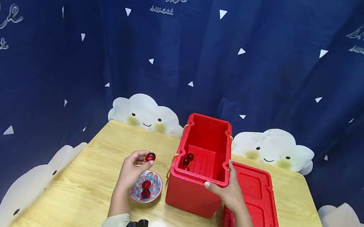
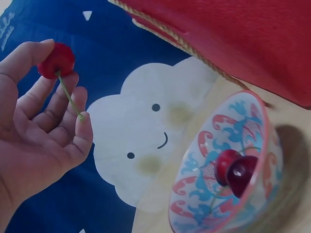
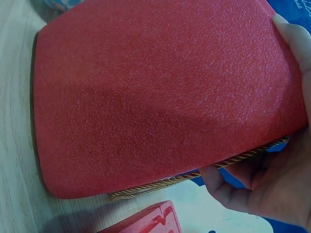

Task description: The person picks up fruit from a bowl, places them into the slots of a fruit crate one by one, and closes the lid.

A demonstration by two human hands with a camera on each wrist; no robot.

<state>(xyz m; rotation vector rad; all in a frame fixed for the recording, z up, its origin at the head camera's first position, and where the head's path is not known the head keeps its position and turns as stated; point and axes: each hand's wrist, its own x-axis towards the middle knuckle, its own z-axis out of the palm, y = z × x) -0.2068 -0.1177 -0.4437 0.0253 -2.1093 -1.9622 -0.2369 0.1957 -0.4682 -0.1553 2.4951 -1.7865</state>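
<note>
Above the patterned bowl point(image 1: 159, 190), my left hand point(image 1: 131, 169) pinches a red cherry point(image 2: 57, 60) between thumb and fingers, its green stem hanging down across the palm. Two more cherries point(image 2: 236, 171) lie in the bowl. To the bowl's right stands a deep red foam box point(image 1: 192, 197) with its top uncovered. Several dark and red cherries point(image 1: 188, 158) are inside, near its left wall. My right hand point(image 1: 231, 194) grips the box at its near right corner, thumb on the front rim and fingers along the right side, by the gold cord point(image 3: 165, 183).
The red lid point(image 1: 261, 211) lies flat on the wooden table point(image 1: 81, 197), right of the box and partly under the right forearm. Behind the table hangs a dark blue curtain point(image 1: 178, 48) with clouds and small triangles. A gold cord also hangs on the box's left side.
</note>
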